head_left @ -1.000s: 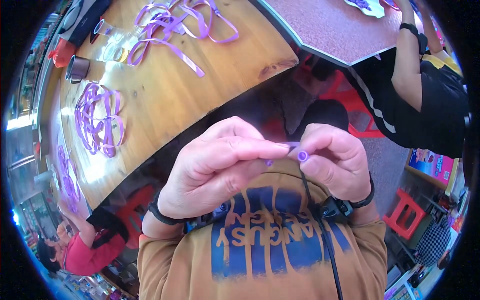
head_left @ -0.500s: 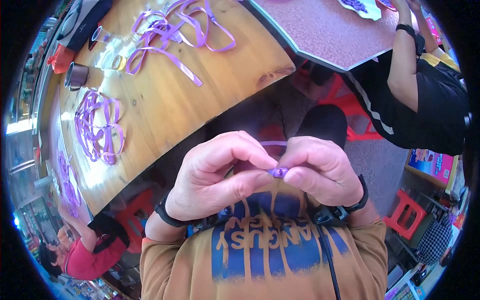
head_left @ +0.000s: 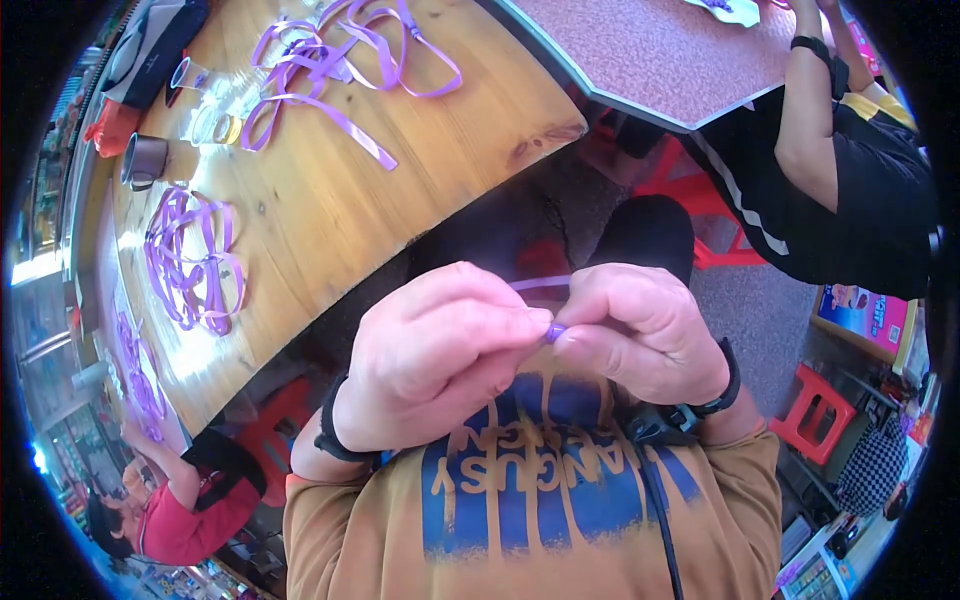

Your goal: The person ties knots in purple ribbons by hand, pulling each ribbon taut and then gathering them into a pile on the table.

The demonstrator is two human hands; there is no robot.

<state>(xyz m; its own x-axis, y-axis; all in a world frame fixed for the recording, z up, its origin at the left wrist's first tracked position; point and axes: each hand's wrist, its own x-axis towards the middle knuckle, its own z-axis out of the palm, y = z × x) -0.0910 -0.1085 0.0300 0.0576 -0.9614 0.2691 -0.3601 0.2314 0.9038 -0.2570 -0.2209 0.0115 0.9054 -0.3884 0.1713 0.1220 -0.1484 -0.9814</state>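
While both hands meet at chest height, clear of the wooden table's (head_left: 330, 200) near edge, left hand (head_left: 440, 350) and right hand (head_left: 640, 335) pinch a thin purple ribbon (head_left: 545, 284) narrowly at the fingertips. Judgement: best kept taut, pinch points close, thumbs steady. A short stretch arcs above the knuckles; its purple end (head_left: 554, 332) sits between the touching fingertips, the rest hidden.

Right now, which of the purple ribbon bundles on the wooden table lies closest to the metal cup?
The coiled purple ribbon bundle near the table's left edge lies just below the metal cup. The looser purple ribbon tangle lies farther right, beyond the clear plastic cups.
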